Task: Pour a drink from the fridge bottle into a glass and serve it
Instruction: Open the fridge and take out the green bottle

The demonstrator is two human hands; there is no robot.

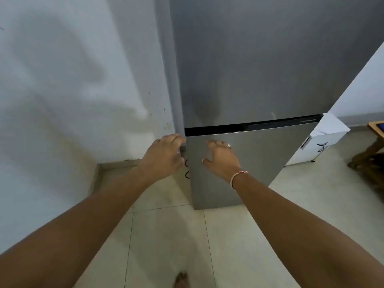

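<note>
A tall grey fridge (259, 65) stands in front of me with both doors closed and a dark gap between the upper and lower door. My left hand (164, 154) is at the left edge of the lower door (268, 161), its fingers curled round the top corner of that edge. My right hand (222, 156) lies on the front of the lower door with fingers spread and fairly straight. A thread band is on the right wrist. No bottle or glass is in view.
A pale wall (72, 100) runs close along the fridge's left side. A white cabinet (320, 142) stands to the right of the fridge, and wooden furniture (372, 154) sits at the far right. The floor (172, 235) is light tile; my bare foot (180, 279) shows at the bottom.
</note>
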